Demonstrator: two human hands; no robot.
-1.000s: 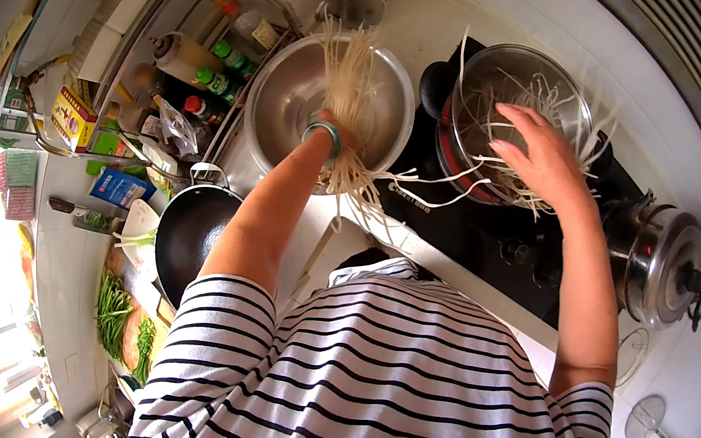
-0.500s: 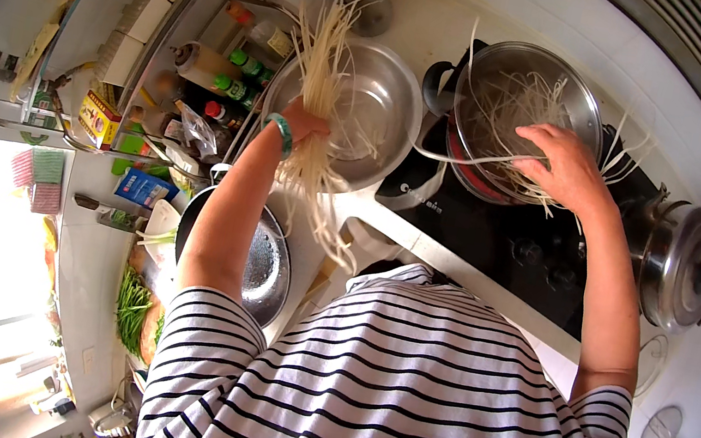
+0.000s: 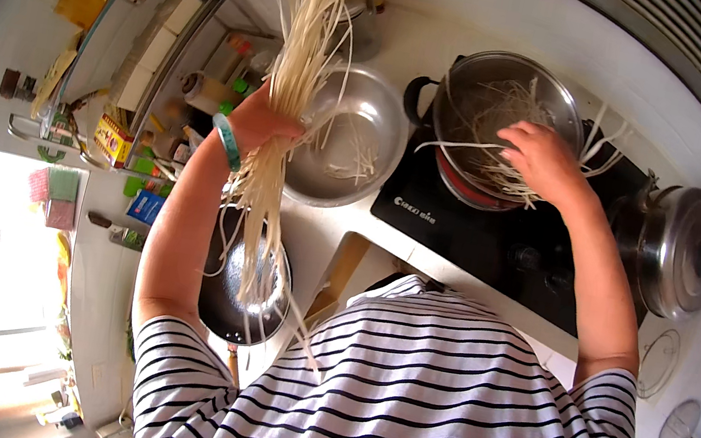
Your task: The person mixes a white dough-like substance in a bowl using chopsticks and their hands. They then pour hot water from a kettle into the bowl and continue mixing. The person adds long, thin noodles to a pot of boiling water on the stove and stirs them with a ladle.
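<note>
Left hand (image 3: 260, 121): fingers closed in a fist round a thick bundle of pale strands (image 3: 294, 68), gripped near mid-length. Bundle's long axis runs roughly vertical in view; upper ends fan out above the fist toward the back wall, lower ends hang past the wrist and trail over a dark pan (image 3: 240, 289) below. Green bangle (image 3: 226, 141) on that wrist.

Right hand (image 3: 544, 159): fingers curled, palm down, resting on loose strands inside the pot (image 3: 504, 119); a few strands are pinched or raked under the fingertips, exact grip cannot be told. Stray strands drape over the pot rim, left and right.

Relation: the held bundle lies to the left of the pot, with the steel bowl (image 3: 350, 139) between them, just beside the left fist. Bowl holds only a few leftover strands. Left hand is nearer the bowl; right hand is already in the pot.

Surroundings: pot sits on a black cooktop (image 3: 496, 245); a lidded steel pot (image 3: 678, 249) at far right; bottles and boxes on the rack (image 3: 157, 91) at left.
</note>
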